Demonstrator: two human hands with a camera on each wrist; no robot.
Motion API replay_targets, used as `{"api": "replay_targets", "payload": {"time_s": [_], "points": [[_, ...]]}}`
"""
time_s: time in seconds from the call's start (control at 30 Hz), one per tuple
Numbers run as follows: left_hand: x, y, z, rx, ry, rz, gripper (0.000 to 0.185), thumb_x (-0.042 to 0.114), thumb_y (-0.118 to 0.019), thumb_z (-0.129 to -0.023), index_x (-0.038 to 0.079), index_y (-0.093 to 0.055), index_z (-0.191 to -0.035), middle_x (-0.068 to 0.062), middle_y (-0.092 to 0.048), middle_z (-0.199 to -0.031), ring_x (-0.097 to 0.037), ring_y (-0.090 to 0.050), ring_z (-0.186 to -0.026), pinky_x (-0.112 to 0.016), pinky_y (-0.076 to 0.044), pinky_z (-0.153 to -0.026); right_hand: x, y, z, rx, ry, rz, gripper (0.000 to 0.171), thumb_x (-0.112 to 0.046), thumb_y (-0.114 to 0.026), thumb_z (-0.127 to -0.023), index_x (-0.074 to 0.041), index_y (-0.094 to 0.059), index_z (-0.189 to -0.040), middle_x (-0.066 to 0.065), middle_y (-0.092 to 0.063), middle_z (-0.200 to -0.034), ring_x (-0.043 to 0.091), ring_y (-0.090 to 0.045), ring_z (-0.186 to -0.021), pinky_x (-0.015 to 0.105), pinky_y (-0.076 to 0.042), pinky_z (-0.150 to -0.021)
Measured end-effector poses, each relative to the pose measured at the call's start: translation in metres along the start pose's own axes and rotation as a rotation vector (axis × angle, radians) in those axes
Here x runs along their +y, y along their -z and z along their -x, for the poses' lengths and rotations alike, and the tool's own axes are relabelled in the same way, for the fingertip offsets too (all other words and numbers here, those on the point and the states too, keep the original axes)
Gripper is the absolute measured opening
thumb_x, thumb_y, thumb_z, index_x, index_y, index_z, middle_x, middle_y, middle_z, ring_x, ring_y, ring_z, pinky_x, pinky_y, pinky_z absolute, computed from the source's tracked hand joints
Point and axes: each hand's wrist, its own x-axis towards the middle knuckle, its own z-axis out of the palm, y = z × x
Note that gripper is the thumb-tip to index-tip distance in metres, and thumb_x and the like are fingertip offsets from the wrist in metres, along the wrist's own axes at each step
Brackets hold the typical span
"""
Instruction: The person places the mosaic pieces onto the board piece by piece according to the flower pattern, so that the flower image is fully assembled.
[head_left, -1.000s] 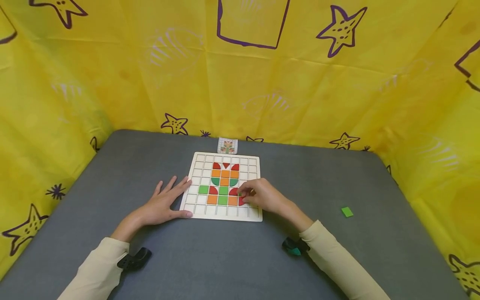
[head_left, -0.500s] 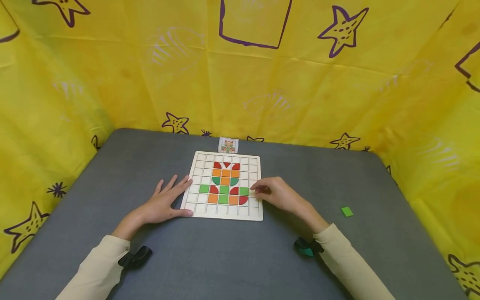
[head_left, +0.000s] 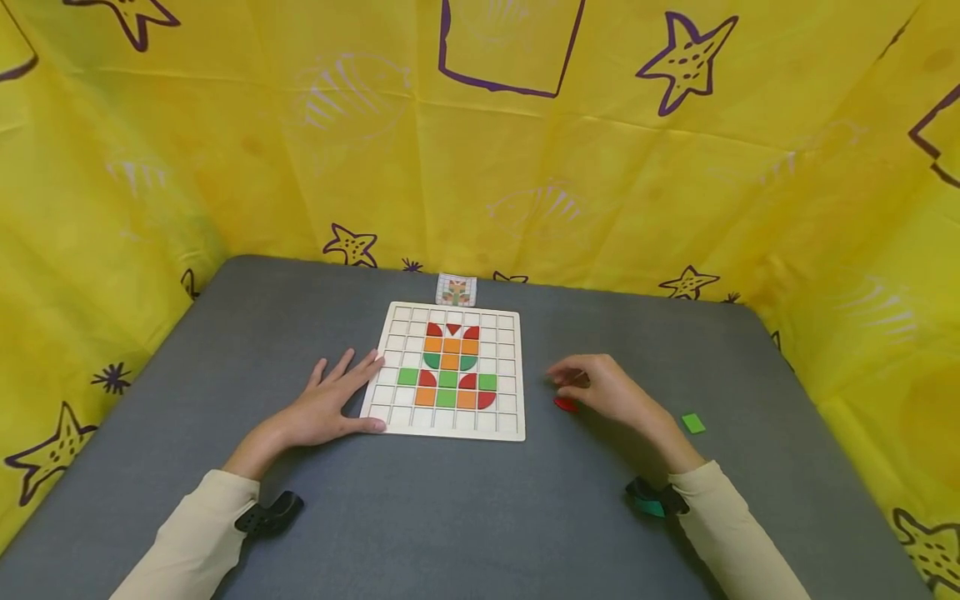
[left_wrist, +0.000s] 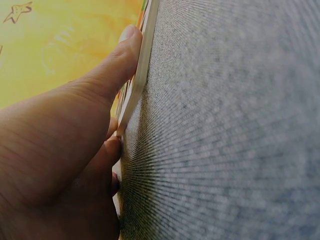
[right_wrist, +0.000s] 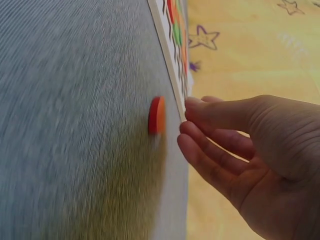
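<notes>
Seemingly untouched, red piece point(head_left: 565, 404) just below relaxed right hand point(head_left: 603, 390); left hand point(head_left: 330, 406) flat, bracing board point(head_left: 448, 429).

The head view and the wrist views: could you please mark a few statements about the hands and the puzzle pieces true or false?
1. The left hand lies flat against the left edge of the wooden grid board. True.
2. The right hand grips the red piece. False: the piece lies on the grey table, just clear of the fingertips.
3. A green square tile lies on the table to the right of the right hand. True.
4. The pattern card lies in front of the board, nearest the person. False: it stands beyond the board's far edge.
</notes>
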Motion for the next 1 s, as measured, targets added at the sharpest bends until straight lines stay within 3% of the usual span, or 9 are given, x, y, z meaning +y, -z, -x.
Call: {"api": "replay_targets", "payload": {"time_s": [0.2, 0.43, 1.0], "points": [[0.000, 0.001, 0.002, 0.006, -0.006, 0.002, 0.102, 0.058, -0.072, -0.080, 0.011, -0.025, -0.156, -0.015, -0.014, -0.163, -0.046, 0.002, -0.147, -0.065, 0.010, -0.111, 0.004, 0.008, 0.009, -0.087, -0.010, -0.009, 0.032, 0.004, -0.076, -0.081, 0.003, -0.070, -0.112, 0.012, -0.073, -0.106, 0.025, -0.070, -0.095, 0.038, -0.056, -0.083], [-0.002, 0.000, 0.003, 0.009, -0.006, 0.002, 0.102, 0.058, -0.073, -0.079, 0.010, -0.025, -0.156, -0.015, -0.015, -0.163, -0.046, 0.002, -0.147, -0.065, 0.011, -0.111, 0.006, 0.006, 0.012, -0.152, -0.013, -0.039, 0.033, 0.003, -0.076, -0.081, 0.000, -0.071, -0.113, 0.009, -0.073, -0.107, 0.022, -0.069, -0.097, 0.036, -0.056, -0.084], [0.000, 0.000, 0.002, 0.010, -0.006, -0.001, 0.102, 0.058, -0.072, -0.080, 0.011, -0.025, -0.156, -0.015, -0.014, -0.163, -0.046, 0.002, -0.147, -0.065, 0.010, -0.111, 0.004, 0.007, 0.009, -0.085, -0.047, -0.018, 0.030, 0.002, -0.080, -0.077, -0.002, -0.072, -0.106, -0.001, -0.069, -0.083, 0.012, -0.064, -0.077, 0.032, -0.056, -0.073]]}}
